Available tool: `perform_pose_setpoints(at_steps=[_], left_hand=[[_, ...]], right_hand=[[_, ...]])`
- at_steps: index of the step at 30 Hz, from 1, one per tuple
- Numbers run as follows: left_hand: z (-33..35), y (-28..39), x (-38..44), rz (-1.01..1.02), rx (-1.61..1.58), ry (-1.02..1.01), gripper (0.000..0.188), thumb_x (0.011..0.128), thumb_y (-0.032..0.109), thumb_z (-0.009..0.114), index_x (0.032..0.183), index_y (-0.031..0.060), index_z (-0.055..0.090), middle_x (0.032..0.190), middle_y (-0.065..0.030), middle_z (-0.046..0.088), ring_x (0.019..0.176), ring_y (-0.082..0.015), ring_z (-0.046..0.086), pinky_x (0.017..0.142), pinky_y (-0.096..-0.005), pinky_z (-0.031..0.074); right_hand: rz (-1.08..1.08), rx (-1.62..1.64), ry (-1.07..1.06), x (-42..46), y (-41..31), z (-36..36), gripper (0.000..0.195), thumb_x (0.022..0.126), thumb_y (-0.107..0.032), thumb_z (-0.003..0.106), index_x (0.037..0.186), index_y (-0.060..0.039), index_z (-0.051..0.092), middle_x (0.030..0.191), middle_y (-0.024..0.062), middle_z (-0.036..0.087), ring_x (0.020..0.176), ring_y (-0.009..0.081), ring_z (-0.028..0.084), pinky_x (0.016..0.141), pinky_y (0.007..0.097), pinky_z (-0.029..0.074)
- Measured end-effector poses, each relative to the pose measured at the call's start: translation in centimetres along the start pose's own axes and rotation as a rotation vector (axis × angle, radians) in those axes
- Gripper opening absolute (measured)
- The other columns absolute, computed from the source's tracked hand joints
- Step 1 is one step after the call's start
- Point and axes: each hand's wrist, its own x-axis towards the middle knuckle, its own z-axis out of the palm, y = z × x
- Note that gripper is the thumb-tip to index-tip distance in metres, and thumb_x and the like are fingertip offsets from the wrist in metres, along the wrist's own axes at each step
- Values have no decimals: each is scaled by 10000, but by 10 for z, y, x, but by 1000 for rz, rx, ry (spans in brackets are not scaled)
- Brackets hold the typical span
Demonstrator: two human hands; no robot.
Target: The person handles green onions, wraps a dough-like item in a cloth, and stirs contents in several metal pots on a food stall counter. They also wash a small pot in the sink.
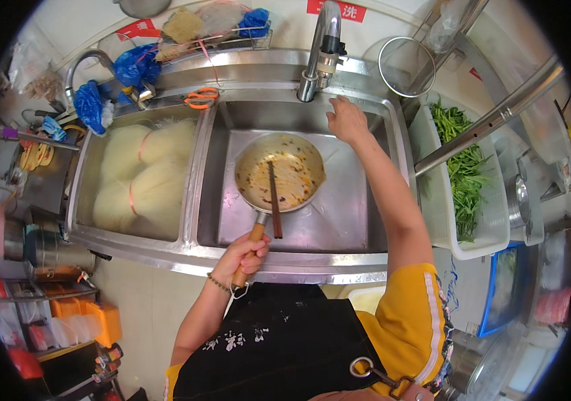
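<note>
My left hand (243,256) is wrapped around the wooden handle (257,231) of a frying pan (250,173). The pan is over the right basin of a stainless steel sink (335,220), its inside smeared with oily food scraps. A pair of dark chopsticks (274,200) leans across the pan, the thick ends sticking out over the rim beside the handle. At the back right of that basin, my right hand (349,120) reaches out with thumb and forefinger apart and nothing visible in it. It is to the right of the metal faucet (320,55), apart from it.
Bundles of pale noodles (140,175) tied with pink bands fill the left basin. Orange-handled scissors (201,98) lie at the sink's back ledge. To the right stand a white basket (498,215) of green leafy vegetables (466,190) and a slanting metal pole (491,120). A strainer (406,95) hangs behind.
</note>
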Motion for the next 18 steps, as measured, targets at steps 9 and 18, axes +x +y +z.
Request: perform_pose_setpoints(at_steps=[9,18], left_hand=[[-7,53,0,115,42,144,157,904,60,507,1055,23,497,737,-33,477,391,-13,297,308,-169,253],[-17,76,8,69,82,141,163,897,63,506,1056,26,494,734,-25,472,391,-13,293,313,-167,236]], right_hand=[[-58,31,-899,-95,8,172,270,730,-196,572,955,-148,713,958,124,686,884,290,657,780,401,522],[47,5,-874,-140,-24,190,252,731,-211,575,898,-63,692,948,139,677,936,278,653,798,417,522]])
